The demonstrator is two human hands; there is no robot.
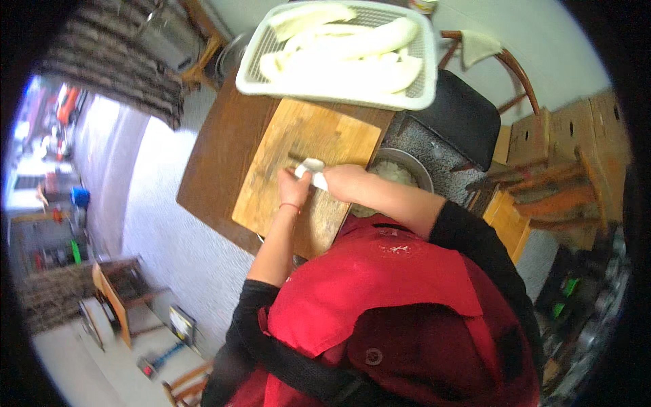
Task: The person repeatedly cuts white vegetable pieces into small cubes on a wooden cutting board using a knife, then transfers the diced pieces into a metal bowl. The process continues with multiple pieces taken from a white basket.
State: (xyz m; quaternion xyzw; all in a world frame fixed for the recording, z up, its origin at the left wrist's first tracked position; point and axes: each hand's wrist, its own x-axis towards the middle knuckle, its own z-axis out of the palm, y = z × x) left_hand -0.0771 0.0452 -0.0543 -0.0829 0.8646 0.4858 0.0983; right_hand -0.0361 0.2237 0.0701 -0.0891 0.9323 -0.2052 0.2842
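A wooden cutting board (330,122) lies on a dark wooden table. Above its middle, my left hand (295,187) grips the left part of a small white piece (314,167), perhaps cut vegetable. My right hand (342,182) is closed at the right side of this piece, and whether it also holds a tool is hidden. A dark, narrow shape, possibly a knife blade, shows just beyond the fingers. Beyond the board stands a white plastic basket (335,96) of large, pale peeled vegetable pieces (376,43). Right of the board, a metal bowl (428,175) holds pale cut pieces (390,172).
The dark wooden table (216,168) reaches left of the board. A black bin-like container (463,114) stands to the right, near a wooden chair (524,81) with a cloth over it. Cardboard boxes (569,127) and slatted wooden furniture (559,191) are farther right.
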